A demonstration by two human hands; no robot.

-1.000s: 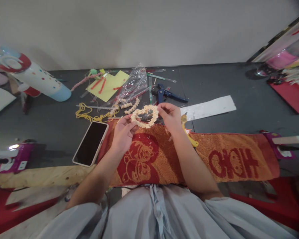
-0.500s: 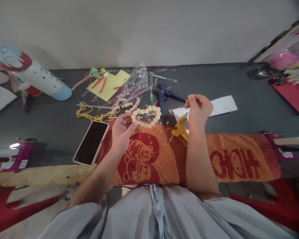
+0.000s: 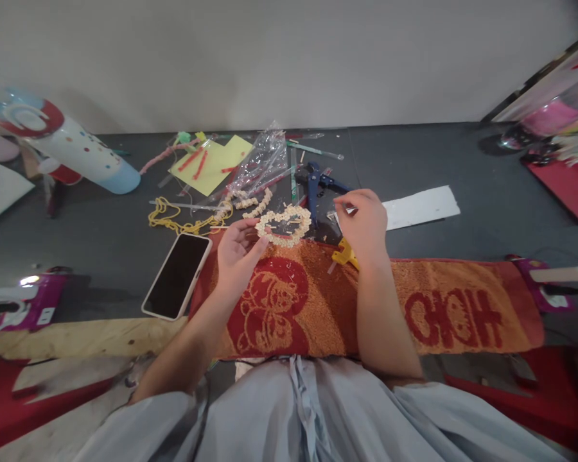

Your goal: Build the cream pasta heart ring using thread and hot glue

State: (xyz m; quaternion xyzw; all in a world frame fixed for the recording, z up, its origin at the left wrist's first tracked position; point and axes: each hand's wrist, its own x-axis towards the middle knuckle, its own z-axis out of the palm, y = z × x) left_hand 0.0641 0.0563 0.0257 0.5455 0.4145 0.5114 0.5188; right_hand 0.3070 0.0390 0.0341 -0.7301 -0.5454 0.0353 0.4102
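My left hand [image 3: 241,251] is closed at the fingertips on the left edge of a heart-shaped ring [image 3: 293,240] of small cream pieces, held over the edge of a red and orange towel [image 3: 334,301]. To the right of the ring, my right hand [image 3: 366,221] is pinched; what sits between its fingertips, if anything, is too small to make out. A yellow glue gun [image 3: 345,254] lies partly hidden under that hand and wrist. Dark blue cutting pliers [image 3: 313,189] rest just behind the ring. Short strips of cream pieces [image 3: 259,206] lie behind my left hand.
A phone [image 3: 177,276] lies left of the towel, with tangled yellow cord [image 3: 166,221] behind it. Further back are yellow paper [image 3: 212,170] and clear plastic wrap [image 3: 264,157]. A white strip [image 3: 424,206] lies right; a bottle [image 3: 91,151] stands at left.
My right hand has moved left, closer to the heart-shaped ring, and now covers more of the glue gun. My left hand keeps its hold on the ring, nearly unmoved.
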